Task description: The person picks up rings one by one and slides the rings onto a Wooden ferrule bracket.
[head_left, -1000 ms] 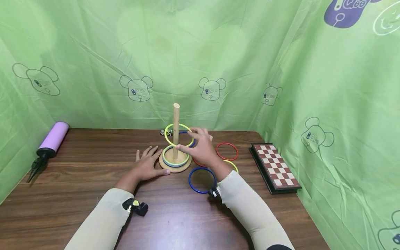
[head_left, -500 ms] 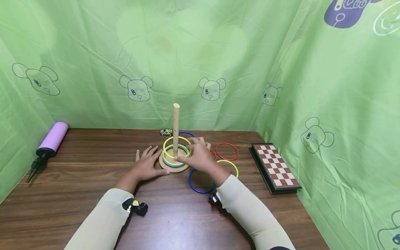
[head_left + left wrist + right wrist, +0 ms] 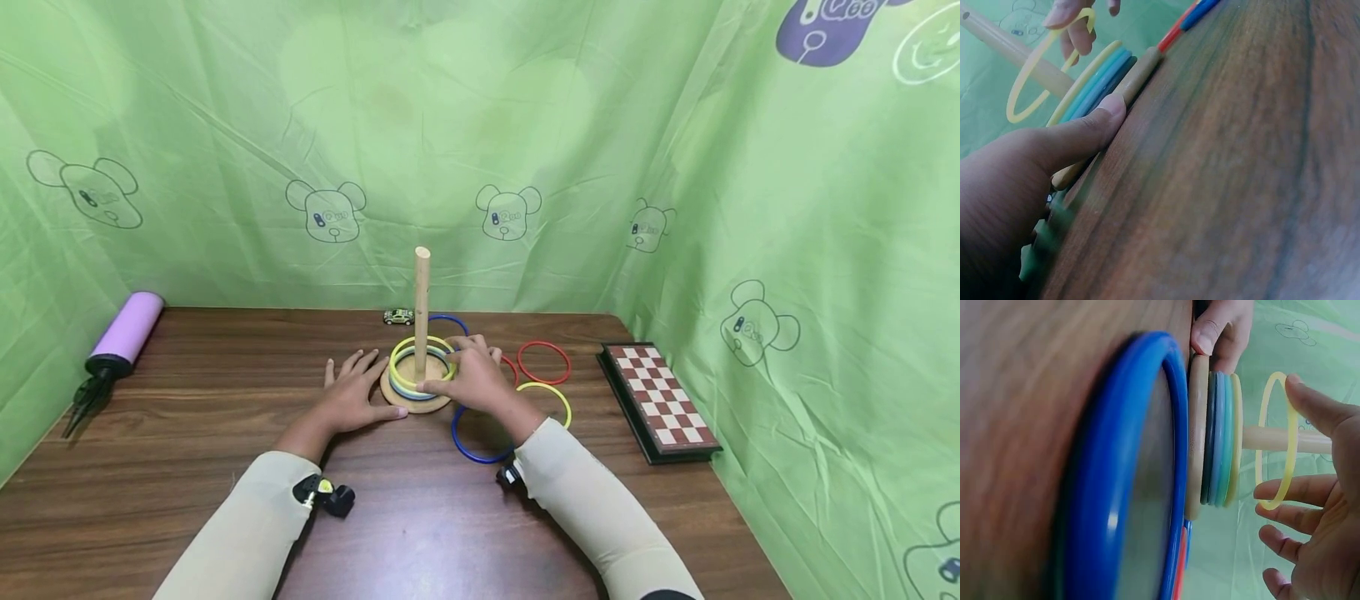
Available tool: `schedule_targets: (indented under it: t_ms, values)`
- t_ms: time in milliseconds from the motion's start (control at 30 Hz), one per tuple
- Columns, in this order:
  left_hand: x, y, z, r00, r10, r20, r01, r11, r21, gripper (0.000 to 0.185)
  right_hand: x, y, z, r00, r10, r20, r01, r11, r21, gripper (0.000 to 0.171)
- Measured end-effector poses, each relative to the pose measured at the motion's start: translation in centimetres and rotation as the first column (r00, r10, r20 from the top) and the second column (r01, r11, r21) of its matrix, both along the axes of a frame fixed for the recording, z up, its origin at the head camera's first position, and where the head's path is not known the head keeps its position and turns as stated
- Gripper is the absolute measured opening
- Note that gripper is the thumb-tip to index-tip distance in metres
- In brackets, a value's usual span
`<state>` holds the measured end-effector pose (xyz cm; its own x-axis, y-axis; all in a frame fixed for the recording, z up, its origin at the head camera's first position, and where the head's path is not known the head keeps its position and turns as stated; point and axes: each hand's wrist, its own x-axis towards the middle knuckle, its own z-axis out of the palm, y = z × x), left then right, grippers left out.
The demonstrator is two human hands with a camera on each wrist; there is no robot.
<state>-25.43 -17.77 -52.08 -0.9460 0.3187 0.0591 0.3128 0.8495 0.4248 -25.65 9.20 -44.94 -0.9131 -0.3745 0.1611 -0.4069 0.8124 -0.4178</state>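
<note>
A wooden peg (image 3: 422,304) stands upright on a round wooden base (image 3: 415,407). Stacked rings (image 3: 1222,440) in yellow, teal and blue tones lie around the peg's foot. My right hand (image 3: 480,382) pinches another yellow ring (image 3: 1290,450) between thumb and fingers. This ring encircles the peg low down; the right wrist view shows a gap between it and the stack. With fingers spread, my left hand (image 3: 347,404) rests beside the base, its thumb touching the base's edge. Part of the held ring is hidden behind my right fingers in the head view.
Right of the base lie a blue ring (image 3: 483,459), a yellow ring (image 3: 568,408) and a red ring (image 3: 544,343), with more rings partly hidden. A toy car (image 3: 398,317), a checkered board (image 3: 660,396) and a purple hand pump (image 3: 127,329) also lie on the table.
My right hand has moved down along the peg with the yellow ring, bringing it close to the base. My left hand has stayed in place.
</note>
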Motion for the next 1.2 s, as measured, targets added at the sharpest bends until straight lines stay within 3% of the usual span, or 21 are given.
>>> schedule_targets:
  t_ms: [533, 1200]
  values:
    - [0.1, 0.1, 0.2, 1.0, -0.009, -0.004, 0.009, 1.0, 0.008, 0.117, -0.4, -0.2, -1.2, 1.0, -0.002, 0.008, 0.002, 1.0, 0.015, 0.068]
    - [0.1, -0.1, 0.2, 1.0, -0.004, -0.005, 0.004, 1.0, 0.011, 0.117, -0.8, -0.4, -1.7, 0.999, 0.004, 0.042, -0.006, 0.999, 0.054, 0.07]
